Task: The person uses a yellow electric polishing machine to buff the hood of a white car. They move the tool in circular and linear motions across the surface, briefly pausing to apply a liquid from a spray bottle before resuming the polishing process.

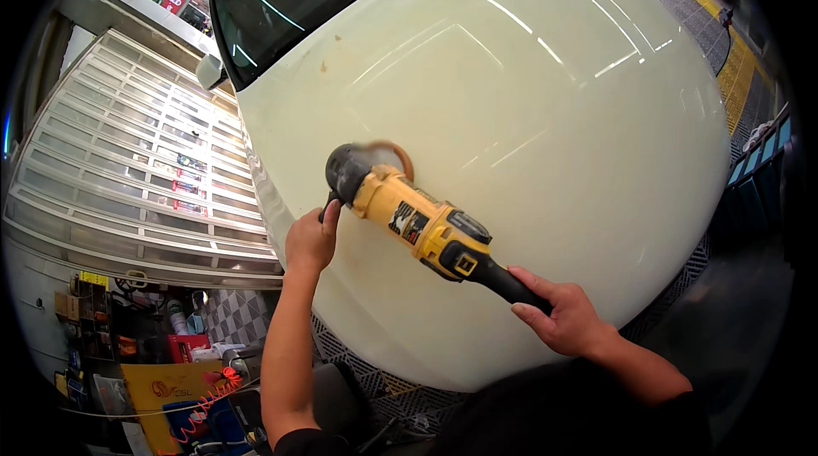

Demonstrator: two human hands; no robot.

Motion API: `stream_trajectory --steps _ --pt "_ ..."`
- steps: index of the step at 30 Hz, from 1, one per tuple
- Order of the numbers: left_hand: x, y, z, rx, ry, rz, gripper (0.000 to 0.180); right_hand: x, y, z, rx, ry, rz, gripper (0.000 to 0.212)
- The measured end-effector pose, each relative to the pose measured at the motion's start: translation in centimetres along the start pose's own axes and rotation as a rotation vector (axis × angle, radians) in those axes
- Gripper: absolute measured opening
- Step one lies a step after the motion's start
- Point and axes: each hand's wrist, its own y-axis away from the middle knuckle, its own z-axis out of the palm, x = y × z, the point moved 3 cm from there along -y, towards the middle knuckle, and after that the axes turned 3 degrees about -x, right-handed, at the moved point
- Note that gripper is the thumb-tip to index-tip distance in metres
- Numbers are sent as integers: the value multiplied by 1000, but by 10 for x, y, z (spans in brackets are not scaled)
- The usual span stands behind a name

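A yellow and black car polisher (417, 219) lies slantwise over the white car hood (545, 158). Its round orange-brown pad (404, 161) is at the hood's surface, partly hidden by the black head and slightly blurred. My left hand (311, 239) is closed around the black side handle near the head, thumb up. My right hand (564, 313) wraps around the black rear grip of the polisher. A few small brownish marks (324, 67) show on the hood toward the windshield.
The dark windshield (315, 0) and a side mirror (210, 72) are at the upper left. Beyond the hood's left edge stands a slatted shutter (136, 175). A coiled red hose (209, 405) hangs at lower left beside cluttered shelves (92, 315). Black grating covers the floor around the hood's front.
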Motion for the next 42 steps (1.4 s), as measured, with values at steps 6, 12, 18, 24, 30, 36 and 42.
stream_trajectory --steps 6,12,18,24,30,36,42 --pt "-103 137 10 -17 52 -208 79 4 12 47 -269 87 -64 60" --pt "-57 185 34 18 44 -200 71 36 61 20 -270 92 -72 63" --pt "140 111 6 -157 57 28 75 42 139 -81 78 58 89 64" --pt "257 74 -1 -238 117 263 81 102 200 -113 353 -142 179 68" --pt "197 79 1 -219 102 171 81 93 176 -91 225 -182 236 72" --pt "51 161 9 -192 100 -136 73 66 113 -43 -121 29 90 65" --pt "-51 173 33 -11 101 -223 75 18 37 9 -321 135 88 65"
